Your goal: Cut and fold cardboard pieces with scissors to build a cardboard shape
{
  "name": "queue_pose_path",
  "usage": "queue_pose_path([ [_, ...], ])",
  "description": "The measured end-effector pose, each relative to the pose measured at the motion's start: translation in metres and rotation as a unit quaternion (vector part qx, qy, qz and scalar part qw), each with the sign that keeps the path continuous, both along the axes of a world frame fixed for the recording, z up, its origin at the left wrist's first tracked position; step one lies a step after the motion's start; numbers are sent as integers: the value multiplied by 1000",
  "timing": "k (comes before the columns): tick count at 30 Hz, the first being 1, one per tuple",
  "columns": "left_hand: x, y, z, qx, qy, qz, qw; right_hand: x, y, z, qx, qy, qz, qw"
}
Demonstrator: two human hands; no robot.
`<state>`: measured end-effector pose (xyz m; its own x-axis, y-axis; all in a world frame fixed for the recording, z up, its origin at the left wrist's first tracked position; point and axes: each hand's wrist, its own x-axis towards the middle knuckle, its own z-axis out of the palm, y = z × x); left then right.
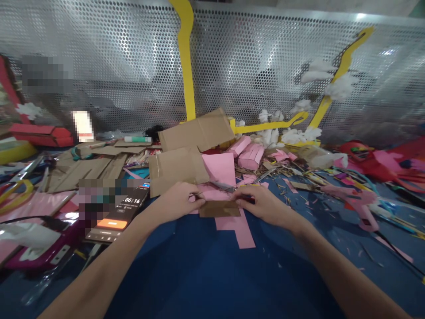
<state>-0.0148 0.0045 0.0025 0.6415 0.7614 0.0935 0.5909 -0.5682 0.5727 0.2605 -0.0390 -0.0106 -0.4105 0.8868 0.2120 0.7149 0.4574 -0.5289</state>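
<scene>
Between my two hands a small brown cardboard strip [219, 208] is held level by its ends. My left hand [186, 200] pinches its left end and my right hand [251, 200] pinches its right end. Beneath the strip lies pink paper [244, 230] cut with straight edges, on the blue table. A pair of scissors [223, 186] rests on pink paper just beyond the strip, partly hidden by my right hand. Directly behind my left hand is a larger brown cardboard sheet [177, 166].
A phone [128, 208] showing a timer and a purple power strip [49, 252] are at the left. On the right lies a pink glue gun [355, 201] with a black cord. Pink paper boxes [250, 156], cardboard and scraps line the perforated metal barrier [232, 66].
</scene>
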Motion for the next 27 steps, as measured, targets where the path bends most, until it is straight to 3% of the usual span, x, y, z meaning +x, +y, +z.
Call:
queue_pose_path([
  [27,3,-3,2,-9,13,12,1000,-2,-1,3,29,-15,22,999],
])
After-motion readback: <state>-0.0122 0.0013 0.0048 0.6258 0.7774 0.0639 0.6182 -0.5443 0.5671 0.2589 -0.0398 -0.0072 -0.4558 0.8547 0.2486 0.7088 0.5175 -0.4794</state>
